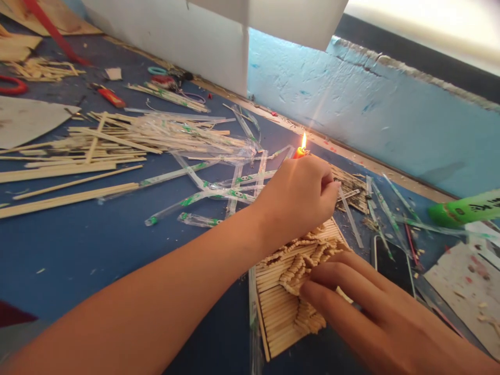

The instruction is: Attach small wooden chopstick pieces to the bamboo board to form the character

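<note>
My left hand is closed, its fingers curled in above a panel of thin wooden sticks. What it pinches, if anything, is hidden behind the hand. Just beyond its knuckles burns the flame of a red-orange candle, whose lower part I cannot see. My right hand lies over the panel's right side, fingers apart, with fingertips touching the raised, wavy rows of short stick pieces. Behind the left hand, a second, sooty mat of sticks is partly covered.
Loose wooden sticks and clear wrappers spread across the blue table. A red-handled cutter lies farther back. At right are a phone, a green bottle and stained paper. A blue wall borders the table.
</note>
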Demonstrator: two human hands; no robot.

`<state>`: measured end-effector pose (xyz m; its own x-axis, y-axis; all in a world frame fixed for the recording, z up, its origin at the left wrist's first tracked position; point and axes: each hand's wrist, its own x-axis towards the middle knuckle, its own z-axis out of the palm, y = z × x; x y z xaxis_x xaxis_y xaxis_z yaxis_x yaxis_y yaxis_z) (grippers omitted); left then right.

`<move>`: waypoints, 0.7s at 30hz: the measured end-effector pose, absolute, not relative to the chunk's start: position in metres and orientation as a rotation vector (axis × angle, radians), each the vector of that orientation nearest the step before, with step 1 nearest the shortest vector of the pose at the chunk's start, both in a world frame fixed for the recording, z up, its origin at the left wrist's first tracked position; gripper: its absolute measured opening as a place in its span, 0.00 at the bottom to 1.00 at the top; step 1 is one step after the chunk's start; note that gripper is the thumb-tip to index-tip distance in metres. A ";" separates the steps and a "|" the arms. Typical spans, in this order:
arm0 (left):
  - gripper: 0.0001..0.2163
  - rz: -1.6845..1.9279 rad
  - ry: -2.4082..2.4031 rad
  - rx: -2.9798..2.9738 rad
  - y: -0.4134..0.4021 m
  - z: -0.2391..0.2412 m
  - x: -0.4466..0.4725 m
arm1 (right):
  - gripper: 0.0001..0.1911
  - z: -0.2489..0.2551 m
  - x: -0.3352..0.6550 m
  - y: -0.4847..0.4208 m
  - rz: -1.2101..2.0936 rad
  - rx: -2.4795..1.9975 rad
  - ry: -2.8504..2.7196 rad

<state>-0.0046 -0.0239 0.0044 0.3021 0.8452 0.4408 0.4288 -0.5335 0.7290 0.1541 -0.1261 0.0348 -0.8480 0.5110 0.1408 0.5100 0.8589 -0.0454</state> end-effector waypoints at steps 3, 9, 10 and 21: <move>0.11 1.149 1.129 2.091 -0.024 0.005 -0.004 | 0.26 0.033 0.152 -0.128 0.033 -0.811 -2.905; 0.10 1.152 1.132 2.102 -0.026 0.006 -0.004 | 0.20 0.026 0.152 -0.129 0.131 -0.801 -2.895; 0.10 1.151 1.132 2.101 -0.026 0.006 -0.004 | 0.19 0.025 0.152 -0.129 0.145 -0.792 -2.889; 0.12 1.172 1.115 2.133 -0.027 0.005 -0.005 | 0.20 0.022 0.149 -0.127 0.139 -0.787 -2.907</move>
<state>-0.0050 -0.0271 0.0046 0.3085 0.8247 0.4741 0.4321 -0.5655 0.7025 0.1491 -0.1268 0.0221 -0.8561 0.5075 0.0979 0.4958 0.8599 -0.1217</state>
